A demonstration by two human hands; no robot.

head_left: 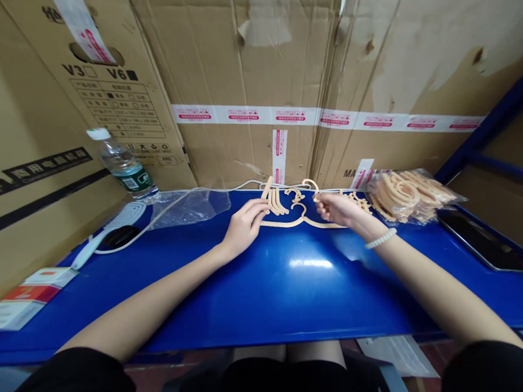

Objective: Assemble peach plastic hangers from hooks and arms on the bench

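Observation:
A thin tan cut-out piece with hooks and curls (294, 215) lies at the far middle of the blue table (290, 286). My left hand (244, 225) pinches its left end, where several curved prongs stand together. My right hand (339, 209) is closed on its right part, near a small loop at the top. A white bead bracelet circles my right wrist. More loose tan pieces (359, 201) lie just behind my right hand.
A clear bag full of tan pieces (409, 195) sits at the far right, a dark tablet (481, 240) beyond it. At the far left: an empty clear bag (188, 205), a water bottle (122, 163), a white handheld device (112, 227), a small box (27, 295). Cardboard boxes wall the back.

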